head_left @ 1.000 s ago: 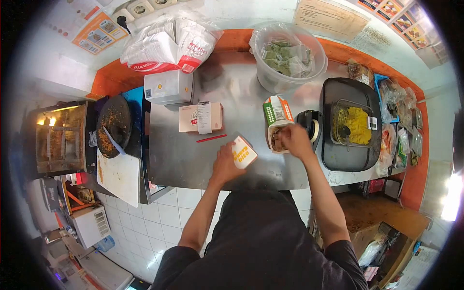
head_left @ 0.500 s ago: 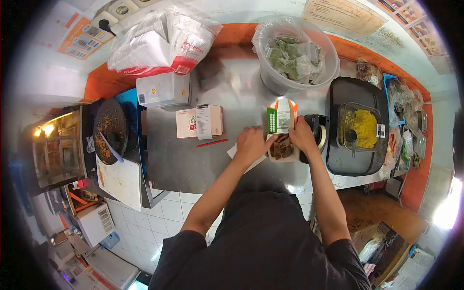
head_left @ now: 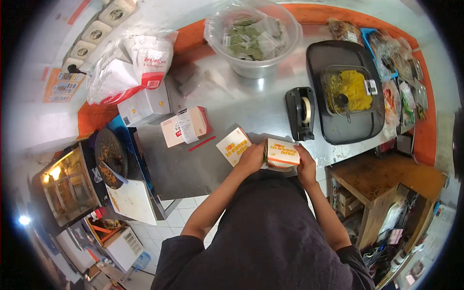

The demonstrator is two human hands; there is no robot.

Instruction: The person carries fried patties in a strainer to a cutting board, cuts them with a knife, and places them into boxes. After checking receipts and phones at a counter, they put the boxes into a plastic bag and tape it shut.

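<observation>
Shut now, its lid upright half a second ago, the small orange-and-white cardboard food box sits between the left hand and right hand, each curled closed on one end; closing seems in hand; seating the flap calls for even pressure.

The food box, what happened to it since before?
The box is closed now, and the left hand and right hand hold it at the counter's near edge. The left hand let go of the flat carton, which lies beside it. The tape dispenser and red pen stayed put.
</observation>
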